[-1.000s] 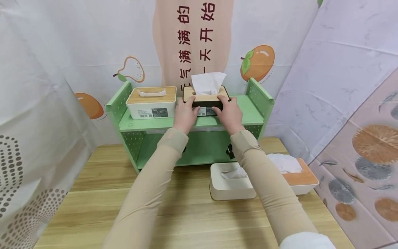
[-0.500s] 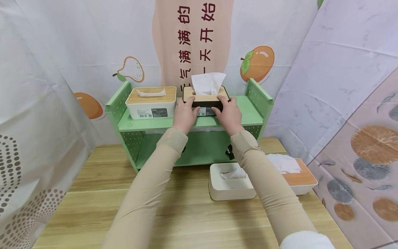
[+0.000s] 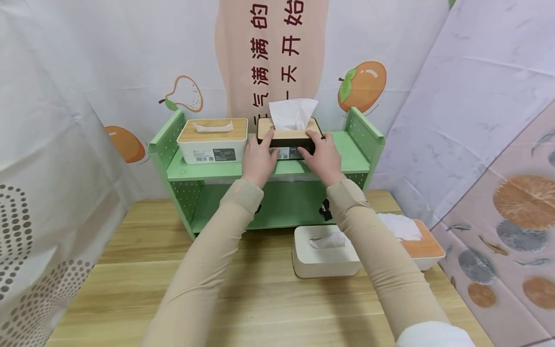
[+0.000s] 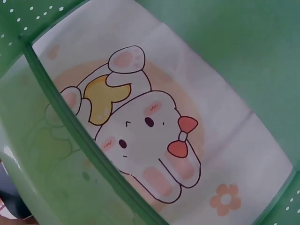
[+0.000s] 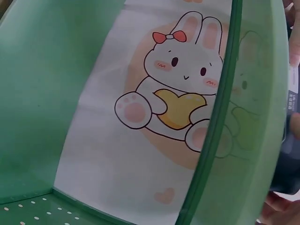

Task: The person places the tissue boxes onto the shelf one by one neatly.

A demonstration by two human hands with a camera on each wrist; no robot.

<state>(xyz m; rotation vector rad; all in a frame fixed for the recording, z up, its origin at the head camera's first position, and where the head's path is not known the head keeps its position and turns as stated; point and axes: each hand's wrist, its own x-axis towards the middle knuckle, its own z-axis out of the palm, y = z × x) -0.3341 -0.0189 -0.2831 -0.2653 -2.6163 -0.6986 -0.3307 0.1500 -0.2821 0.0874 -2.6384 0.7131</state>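
Observation:
On the upper shelf of a green rack (image 3: 204,171) stands a black tissue box (image 3: 288,143) with a light wooden lid and a white tissue (image 3: 292,113) sticking up. My left hand (image 3: 259,159) grips its left front corner, thumb on the front and a finger over the lid edge. At the right front corner my right hand (image 3: 324,156) holds it the same way. The right wrist view catches part of the dark box (image 5: 287,161) and fingers at its right edge. Close to my left hand is a white tissue box (image 3: 201,150) with a wooden lid.
Below on the wooden table (image 3: 269,299) are a cream tissue box (image 3: 327,270) and, at right, a white tissue box with an orange-brown lid (image 3: 422,243), partly behind my right sleeve. The rack's perforated side panels (image 3: 362,132) rise at both ends. Printed curtains hang behind.
The head view has shifted slightly. Both hands stay on the black tissue box, which keeps its place on the shelf; my right wrist sits a touch further right.

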